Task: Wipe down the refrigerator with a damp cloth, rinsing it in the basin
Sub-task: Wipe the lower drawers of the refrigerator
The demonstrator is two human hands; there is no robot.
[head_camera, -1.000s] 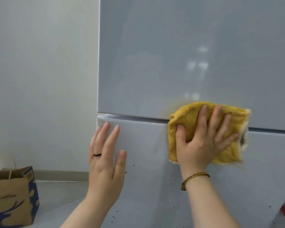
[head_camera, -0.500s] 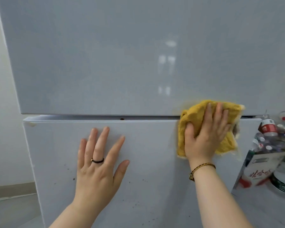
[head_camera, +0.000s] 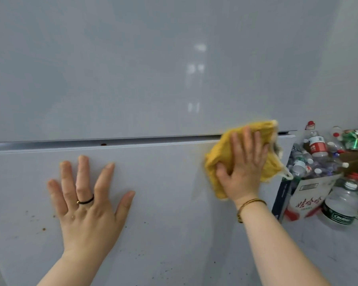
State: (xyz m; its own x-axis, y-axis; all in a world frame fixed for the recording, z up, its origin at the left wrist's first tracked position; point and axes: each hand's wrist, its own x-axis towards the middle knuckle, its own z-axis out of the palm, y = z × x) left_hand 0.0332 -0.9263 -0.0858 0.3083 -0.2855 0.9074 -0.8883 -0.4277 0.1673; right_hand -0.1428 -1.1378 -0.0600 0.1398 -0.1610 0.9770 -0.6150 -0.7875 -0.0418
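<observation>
The pale grey refrigerator [head_camera: 153, 79] fills the view, with a gap between its upper and lower doors. My right hand [head_camera: 243, 166] presses a yellow cloth [head_camera: 213, 162] flat against the lower door, close to its right edge and just under the gap. My left hand [head_camera: 85, 201], wearing a dark ring, lies flat with fingers spread on the lower door at the left. Small brown specks dot the lower door [head_camera: 163, 234] around and below my left hand. No basin is in view.
Right of the refrigerator stands a cardboard box [head_camera: 306, 199] full of empty plastic bottles [head_camera: 316, 145]. A large clear water bottle [head_camera: 342, 205] stands beside the box on the floor.
My right hand has slid the cloth rightward along the gap to the door's right edge. The view has swung right, so the wall and paper bag are gone. My left hand stays flat on the door.
</observation>
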